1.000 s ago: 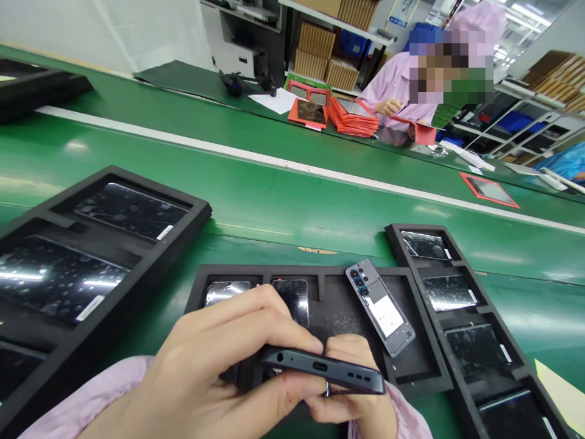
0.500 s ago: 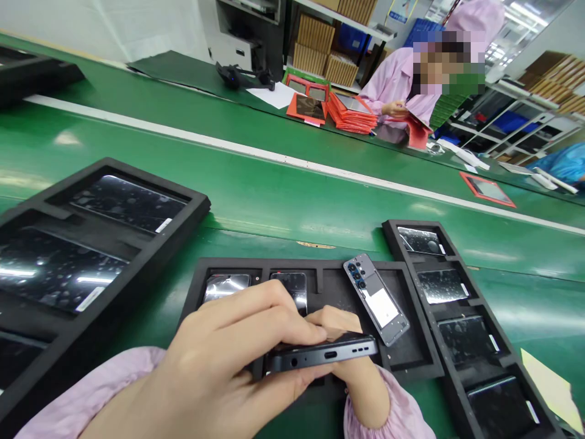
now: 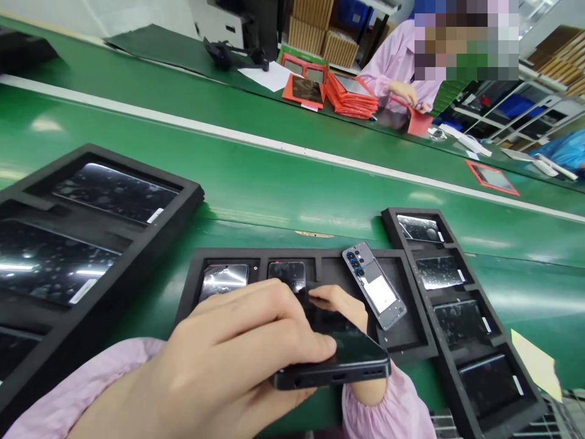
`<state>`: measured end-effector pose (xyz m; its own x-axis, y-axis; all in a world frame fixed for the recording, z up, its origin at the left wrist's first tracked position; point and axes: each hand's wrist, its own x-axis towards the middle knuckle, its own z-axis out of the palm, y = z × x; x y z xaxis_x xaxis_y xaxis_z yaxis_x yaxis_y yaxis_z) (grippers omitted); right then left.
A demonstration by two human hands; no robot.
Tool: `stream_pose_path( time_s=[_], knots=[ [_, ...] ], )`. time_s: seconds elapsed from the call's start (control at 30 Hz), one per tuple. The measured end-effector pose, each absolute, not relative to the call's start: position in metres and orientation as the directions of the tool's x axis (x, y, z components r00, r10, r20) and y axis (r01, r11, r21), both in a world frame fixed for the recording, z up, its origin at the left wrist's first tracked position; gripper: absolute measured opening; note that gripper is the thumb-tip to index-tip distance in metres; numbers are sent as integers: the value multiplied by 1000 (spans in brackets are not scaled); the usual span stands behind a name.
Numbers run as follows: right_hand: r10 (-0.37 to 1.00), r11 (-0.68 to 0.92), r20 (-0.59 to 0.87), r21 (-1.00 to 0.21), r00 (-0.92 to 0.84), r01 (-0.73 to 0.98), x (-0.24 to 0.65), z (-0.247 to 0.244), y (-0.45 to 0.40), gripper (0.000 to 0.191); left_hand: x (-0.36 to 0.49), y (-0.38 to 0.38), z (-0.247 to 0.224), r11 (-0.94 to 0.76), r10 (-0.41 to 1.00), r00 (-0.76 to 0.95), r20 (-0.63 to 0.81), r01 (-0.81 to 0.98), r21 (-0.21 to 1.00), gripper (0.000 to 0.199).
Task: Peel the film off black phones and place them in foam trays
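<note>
A black smartphone (image 3: pixel 356 350) is held between both my hands, its dark glass side up and its bottom edge with the port facing me. My left hand (image 3: pixel 237 341) closes around its left side, fingers lying on the glass and thumb underneath. At the far right side, my right hand (image 3: pixel 345 308) grips the phone; part of this hand is hidden behind it. Beneath lies a black foam tray (image 3: pixel 423 323), where two phones with dark screens show in the left slots. A grey phone frame (image 3: pixel 377 289) with camera rings and a white label leans across a right-hand slot.
To the left stands a larger black tray (image 3: pixel 183 210) with several film-covered screens. Another tray (image 3: pixel 414 247) on the right holds several more, beside a yellow paper (image 3: pixel 537 366). Across the green bench (image 3: pixel 256 164), a person in pink handles a red sleeve near stacked red sleeves (image 3: pixel 351 97).
The phone has tilted so more of its glass shows, and it sits slightly lower and further right. My fingers have shifted along it. Across the bench, the person's hands have moved on the red sleeve.
</note>
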<state>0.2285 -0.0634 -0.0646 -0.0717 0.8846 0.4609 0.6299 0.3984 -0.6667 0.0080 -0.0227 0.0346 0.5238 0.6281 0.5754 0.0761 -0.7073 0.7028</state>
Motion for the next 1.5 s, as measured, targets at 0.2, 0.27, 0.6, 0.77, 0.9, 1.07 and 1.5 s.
stream_pose_path(
  time_s=[0.2,0.27,0.6,0.77,0.9,1.07,1.5],
  knots=[
    [910,276,407,-733,76,622,230,-73,-65,23,5,-20,40,-715,587,619,522,95,692,10],
    [911,266,402,-741,90,617,230,-74,-64,24,6,-19,41,-709,586,634,504,101,698,9],
    [907,233,392,-775,157,587,228,-69,-63,24,4,-19,40,-700,577,649,496,80,709,20],
    [932,277,360,-799,55,533,223,-49,-60,18,10,-4,40,-496,661,601,449,-99,863,8],
    [943,328,274,-856,-189,400,218,-37,-61,51,19,8,42,-150,857,428,288,-327,933,22],
    [913,336,227,-889,-338,312,217,-33,-65,61,23,6,42,-128,964,176,198,-344,930,8],
    [911,385,291,-857,-293,344,215,-34,-73,72,13,-13,46,-377,845,308,437,-235,896,43]
  ],
)
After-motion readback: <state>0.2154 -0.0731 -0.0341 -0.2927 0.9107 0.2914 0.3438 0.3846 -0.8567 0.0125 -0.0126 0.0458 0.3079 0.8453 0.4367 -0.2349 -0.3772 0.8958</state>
